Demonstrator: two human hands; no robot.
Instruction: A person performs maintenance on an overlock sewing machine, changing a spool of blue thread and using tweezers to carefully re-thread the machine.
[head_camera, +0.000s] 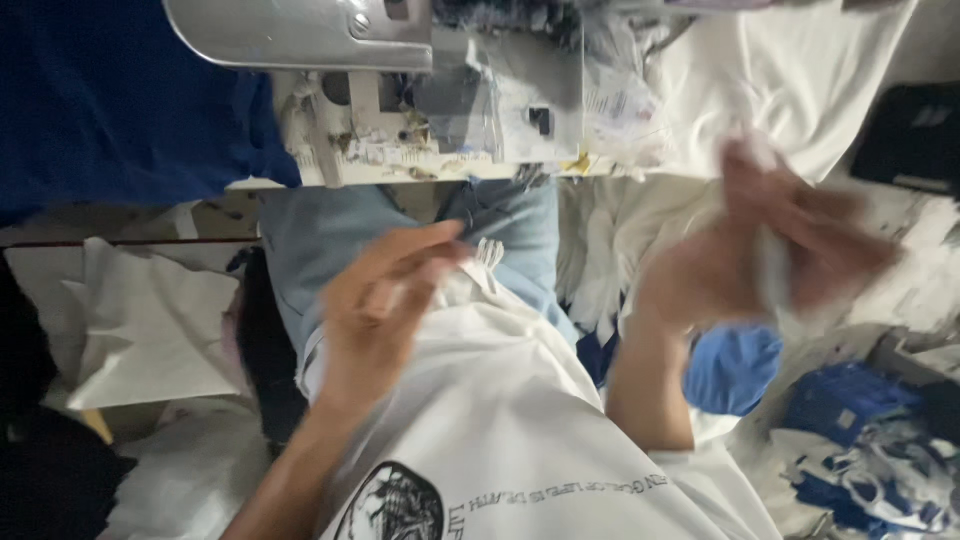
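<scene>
My left hand (385, 305) hovers over my lap, fingers curled round a small white scrap of cloth (392, 293), just above the hem of my white printed shirt (500, 400). My right hand (790, 255) is raised to the right and blurred by motion; it grips a white piece of fabric (772, 275). Blue jeans (330, 235) show between the hands. A sewing machine (300, 35) with a grey metal body stands on the table edge ahead of both hands.
Dark blue cloth (110, 100) lies at the upper left, and white fabric (790, 70) is heaped at the upper right. White pieces (150, 330) lie at the left. Blue and white scraps (860, 440) pile up at the lower right beside a blue bundle (735, 365).
</scene>
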